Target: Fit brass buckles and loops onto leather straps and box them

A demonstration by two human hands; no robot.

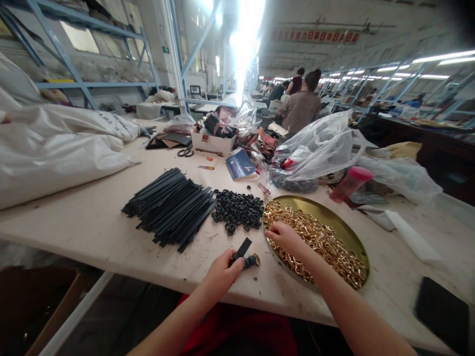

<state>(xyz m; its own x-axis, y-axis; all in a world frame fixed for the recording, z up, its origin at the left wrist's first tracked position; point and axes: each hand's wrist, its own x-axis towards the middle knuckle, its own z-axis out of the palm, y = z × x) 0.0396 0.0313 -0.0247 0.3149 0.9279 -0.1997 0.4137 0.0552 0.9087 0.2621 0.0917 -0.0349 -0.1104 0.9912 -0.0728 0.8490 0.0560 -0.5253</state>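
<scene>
My left hand is closed on a short black strap with a gold buckle at its lower end, held just above the table's near edge. My right hand reaches into a round brass tray filled with many gold buckles. Its fingers are curled down into the heap at the tray's left rim, and what they pinch is hidden. A pile of small black loops lies just left of the tray. Further left is a stack of long black straps.
A large white sack covers the table's left side. Clear plastic bags, a pink-capped bottle, a blue booklet, scissors and a white box lie behind. A black phone rests near right. Other people work farther back.
</scene>
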